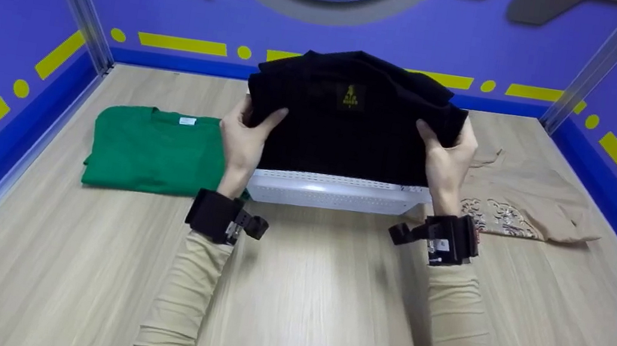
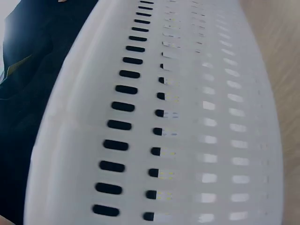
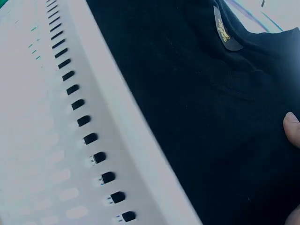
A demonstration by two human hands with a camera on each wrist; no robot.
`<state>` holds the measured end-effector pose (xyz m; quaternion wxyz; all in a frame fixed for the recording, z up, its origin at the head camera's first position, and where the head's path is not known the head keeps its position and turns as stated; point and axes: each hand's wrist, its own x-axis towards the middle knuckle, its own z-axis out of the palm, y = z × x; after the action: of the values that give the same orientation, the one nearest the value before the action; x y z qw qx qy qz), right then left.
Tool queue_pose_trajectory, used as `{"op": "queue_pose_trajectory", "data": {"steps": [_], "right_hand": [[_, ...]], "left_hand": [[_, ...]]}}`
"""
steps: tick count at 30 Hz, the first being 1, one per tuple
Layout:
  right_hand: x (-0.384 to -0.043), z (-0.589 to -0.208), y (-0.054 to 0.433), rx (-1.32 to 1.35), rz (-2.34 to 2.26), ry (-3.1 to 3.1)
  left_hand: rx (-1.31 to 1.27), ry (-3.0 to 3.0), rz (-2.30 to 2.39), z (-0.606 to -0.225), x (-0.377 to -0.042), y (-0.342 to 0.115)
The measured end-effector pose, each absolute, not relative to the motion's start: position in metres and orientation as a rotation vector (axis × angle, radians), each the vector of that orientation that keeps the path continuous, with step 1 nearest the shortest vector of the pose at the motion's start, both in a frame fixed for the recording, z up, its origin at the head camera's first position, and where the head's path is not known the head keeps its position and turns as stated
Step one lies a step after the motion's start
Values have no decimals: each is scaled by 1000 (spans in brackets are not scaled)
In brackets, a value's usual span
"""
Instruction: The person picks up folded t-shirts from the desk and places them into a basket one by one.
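Both hands pinch the folded black shirt (image 1: 343, 141), one at each upper corner, above the white basket (image 1: 335, 196). The left hand (image 1: 243, 143) sets its thumb against the near face of the cloth, above the basket's left end; its fingers curl behind the cloth and are mostly hidden. The right hand (image 1: 451, 157) mirrors this grip above the basket's right end. In each, the gap between thumb and fingers is narrow — only the fabric fills it.

The black shirt spans the space between the hands. Its collar and neck label (image 1: 350, 98) sit uppermost; its lower part disappears behind the basket's near rim. Whether it touches the basket floor cannot be told.

The basket's slotted near wall faces the person. A folded green shirt (image 1: 154, 154) lies on the bench (image 1: 319, 313) left of the basket; a beige garment (image 1: 546, 197) with a patterned panel (image 1: 498, 216) lies right of it.
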<state>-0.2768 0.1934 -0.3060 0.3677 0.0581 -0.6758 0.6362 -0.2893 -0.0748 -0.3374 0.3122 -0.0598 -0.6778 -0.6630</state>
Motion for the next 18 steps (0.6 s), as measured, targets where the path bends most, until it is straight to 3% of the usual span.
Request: {"op": "queue_pose_trajectory", "data": {"steps": [18], "right_hand": [[-313, -347, 208, 55, 1649, -1934]], "left_hand": [[-47, -1992, -1667, -352, -296, -81]]}}
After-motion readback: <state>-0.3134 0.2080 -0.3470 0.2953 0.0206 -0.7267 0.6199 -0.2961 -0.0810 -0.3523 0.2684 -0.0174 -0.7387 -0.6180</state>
